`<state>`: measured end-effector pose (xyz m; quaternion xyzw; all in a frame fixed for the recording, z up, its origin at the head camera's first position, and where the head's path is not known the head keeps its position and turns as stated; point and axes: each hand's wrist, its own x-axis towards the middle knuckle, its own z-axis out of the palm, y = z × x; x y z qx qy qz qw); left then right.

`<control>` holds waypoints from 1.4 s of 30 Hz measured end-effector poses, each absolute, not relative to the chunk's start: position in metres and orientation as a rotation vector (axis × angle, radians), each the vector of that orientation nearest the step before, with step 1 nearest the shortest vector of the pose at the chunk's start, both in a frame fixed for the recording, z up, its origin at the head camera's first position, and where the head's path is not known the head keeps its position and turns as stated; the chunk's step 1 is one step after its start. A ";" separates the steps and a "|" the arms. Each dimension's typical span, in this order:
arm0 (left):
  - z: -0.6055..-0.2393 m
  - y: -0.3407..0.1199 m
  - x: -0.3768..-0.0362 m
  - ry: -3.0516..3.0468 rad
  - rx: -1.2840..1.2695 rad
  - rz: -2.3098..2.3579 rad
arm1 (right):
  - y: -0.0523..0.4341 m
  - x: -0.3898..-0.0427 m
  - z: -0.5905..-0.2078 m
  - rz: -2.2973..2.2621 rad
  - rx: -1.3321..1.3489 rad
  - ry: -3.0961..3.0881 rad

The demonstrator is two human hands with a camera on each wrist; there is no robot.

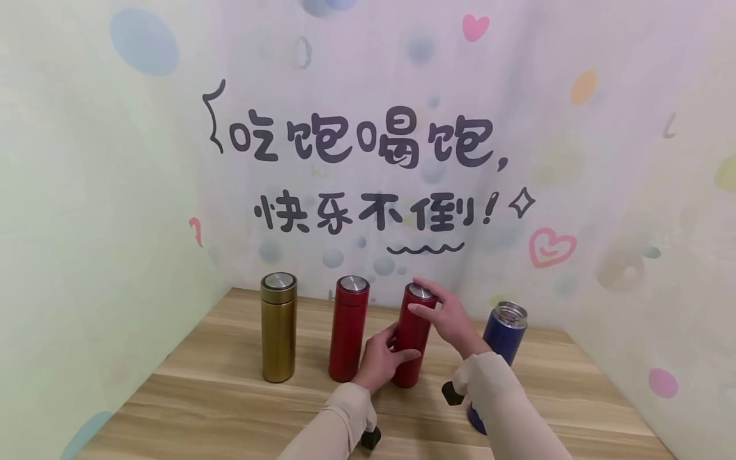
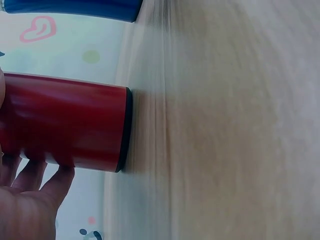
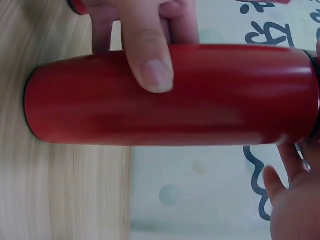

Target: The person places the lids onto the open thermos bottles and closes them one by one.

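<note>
A red thermos (image 1: pixel 413 333) with a silver-topped lid (image 1: pixel 422 292) stands upright on the wooden table. My left hand (image 1: pixel 379 361) grips its lower body, thumb across the front and fingers behind. Up at the lid, my right hand (image 1: pixel 451 319) holds the sides, thumb in front and fingers at the back. In the left wrist view the base of the red thermos (image 2: pixel 75 120) meets the tabletop. The right wrist view shows the left thumb (image 3: pixel 155 70) lying along the body, with the right fingers around the top end.
Left of the held thermos stand a second red thermos (image 1: pixel 347 338) and a gold one (image 1: pixel 278 342), both lidded. A blue thermos (image 1: pixel 503 335), its mouth uncovered, is at the right, partly behind my right sleeve. A printed backdrop (image 1: pixel 368 76) rises behind the table (image 1: pixel 201 396).
</note>
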<state>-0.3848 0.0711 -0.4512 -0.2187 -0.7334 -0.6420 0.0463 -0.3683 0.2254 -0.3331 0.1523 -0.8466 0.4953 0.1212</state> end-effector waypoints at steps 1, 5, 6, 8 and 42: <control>-0.452 0.071 -0.385 -2.239 -0.666 -1.956 | 0.224 -0.369 -0.334 1.416 0.433 -2.470; -0.452 0.072 -0.386 -2.246 -0.657 -1.944 | 0.218 -0.368 -0.336 1.332 0.357 -2.450; -0.452 0.072 -0.385 -2.249 -0.655 -1.942 | 0.217 -0.367 -0.337 1.318 0.341 -2.445; -0.452 0.072 -0.385 -2.255 -0.651 -1.937 | 0.215 -0.366 -0.337 1.297 0.310 -2.431; -0.452 0.081 -0.379 -2.243 -0.528 -1.794 | 0.196 -0.361 -0.343 1.039 0.054 -2.353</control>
